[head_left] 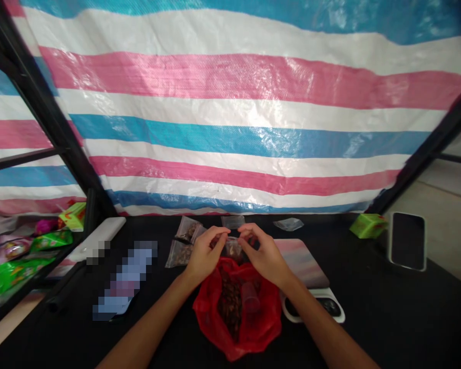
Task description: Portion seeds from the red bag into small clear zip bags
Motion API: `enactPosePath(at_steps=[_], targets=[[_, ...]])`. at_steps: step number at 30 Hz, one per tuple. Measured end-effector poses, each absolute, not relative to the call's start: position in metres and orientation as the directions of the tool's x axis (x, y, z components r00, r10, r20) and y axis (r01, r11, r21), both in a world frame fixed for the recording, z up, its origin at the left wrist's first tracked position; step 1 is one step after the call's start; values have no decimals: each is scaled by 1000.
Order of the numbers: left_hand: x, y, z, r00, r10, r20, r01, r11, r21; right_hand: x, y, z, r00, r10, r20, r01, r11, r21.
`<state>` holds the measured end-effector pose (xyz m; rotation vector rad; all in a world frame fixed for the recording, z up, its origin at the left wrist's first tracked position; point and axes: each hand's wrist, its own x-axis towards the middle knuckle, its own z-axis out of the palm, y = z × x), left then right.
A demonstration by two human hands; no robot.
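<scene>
Grip: left hand [208,253] and right hand [264,256] nearly closed, fingertips pinching opposite upper corners of small clear bag [233,248]. Bag centred between them, neither hand clearly nearer; mouth line runs left-right. Dark pieces inside. Nearer the wearer: open red bag [267,328] holding brown pieces [230,306] and clear cup [250,297]. Filled bags [180,254] beside left hand; flat clear bag [288,224] near black table's [369,338] far edge.

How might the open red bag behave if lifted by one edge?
The red bag would probably sag and fold, its thin walls being crumpled. Its loose brown pieces could slide, and the round plastic cup might roll.
</scene>
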<state>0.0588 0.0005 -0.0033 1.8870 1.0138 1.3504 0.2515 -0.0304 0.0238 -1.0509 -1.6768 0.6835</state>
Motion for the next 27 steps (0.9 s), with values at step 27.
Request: enactPosePath(at_steps=[27], targets=[[56, 2, 0, 343, 889, 305, 149, -372, 916, 255, -24, 19, -30, 885, 466, 365, 443, -819]])
